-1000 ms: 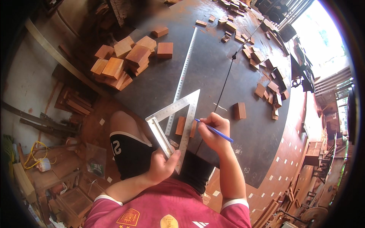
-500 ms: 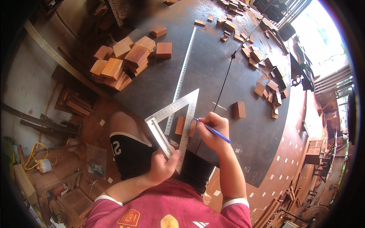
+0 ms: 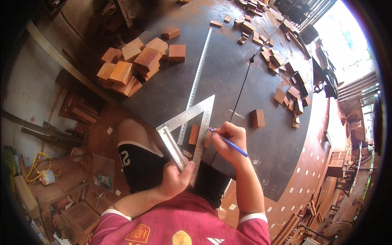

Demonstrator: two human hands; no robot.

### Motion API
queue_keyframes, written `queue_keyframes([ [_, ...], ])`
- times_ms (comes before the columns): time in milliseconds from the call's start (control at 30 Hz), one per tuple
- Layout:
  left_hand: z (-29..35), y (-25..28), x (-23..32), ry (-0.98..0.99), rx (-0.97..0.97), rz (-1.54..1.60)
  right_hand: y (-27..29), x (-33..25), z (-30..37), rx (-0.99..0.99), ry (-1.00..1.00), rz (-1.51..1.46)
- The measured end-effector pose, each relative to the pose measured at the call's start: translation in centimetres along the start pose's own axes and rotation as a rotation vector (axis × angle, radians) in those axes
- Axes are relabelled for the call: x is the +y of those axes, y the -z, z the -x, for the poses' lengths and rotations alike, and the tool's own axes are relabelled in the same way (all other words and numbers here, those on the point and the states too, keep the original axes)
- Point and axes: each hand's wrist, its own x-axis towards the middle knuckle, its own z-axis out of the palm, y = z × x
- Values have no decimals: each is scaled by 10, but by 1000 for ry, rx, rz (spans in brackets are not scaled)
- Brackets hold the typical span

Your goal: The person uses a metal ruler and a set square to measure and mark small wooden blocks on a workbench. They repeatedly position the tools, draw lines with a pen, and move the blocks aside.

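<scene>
My left hand (image 3: 175,178) is closed around the lower end of a silver triangular set square (image 3: 173,149), thumb on its thick edge. Beneath the square's long graduated edge lies a small reddish-brown wood block (image 3: 194,134), partly covered, at the table's near edge. My right hand (image 3: 230,141) pinches a blue pen (image 3: 232,145), its tip at the part of the block that shows right of the square. A long steel ruler (image 3: 197,73) lies on the table, its near end running under the set square.
A pile of wood blocks (image 3: 147,59) sits at the left of the dark table (image 3: 222,77). One block (image 3: 257,118) stands alone right of my right hand. More scattered blocks (image 3: 279,96) line the right and far side. A black cord (image 3: 241,92) crosses the tabletop.
The pen tip has shifted very slightly on the block, and my right hand with it. The set square, held in my left hand, stays almost where it was.
</scene>
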Motion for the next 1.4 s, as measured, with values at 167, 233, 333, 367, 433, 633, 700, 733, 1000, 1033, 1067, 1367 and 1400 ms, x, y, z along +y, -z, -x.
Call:
queue_keyframes([
  [167,0,-2,4,33,14,36,7,6,4,-181,-85,-31],
  [233,0,-2,5,29,22,32,9,-5,5,-251,-118,-18],
  [333,-1,-2,6,25,15,21,11,-15,7,-319,-117,20],
  [367,-1,-2,9,40,15,33,10,-14,8,-335,-110,29],
  [433,-1,-2,9,55,6,52,12,-20,8,-334,-110,6],
  [633,0,5,7,57,-6,104,21,0,1,-59,-71,-150],
  [700,-3,8,6,28,28,90,18,8,1,-1,-71,-174],
  [733,-3,9,6,31,29,95,16,7,1,-5,-66,-178],
  [1000,-6,26,5,77,-7,134,9,2,1,-10,-53,-138],
  [1033,-12,31,9,40,22,108,9,4,1,12,-37,-129],
  [1067,-17,40,9,75,7,86,8,8,1,33,-20,-119],
  [1367,-46,132,-26,223,52,103,2,3,-2,142,-11,-15],
  [1400,-51,135,-22,288,24,100,3,2,-1,115,-4,22],
])
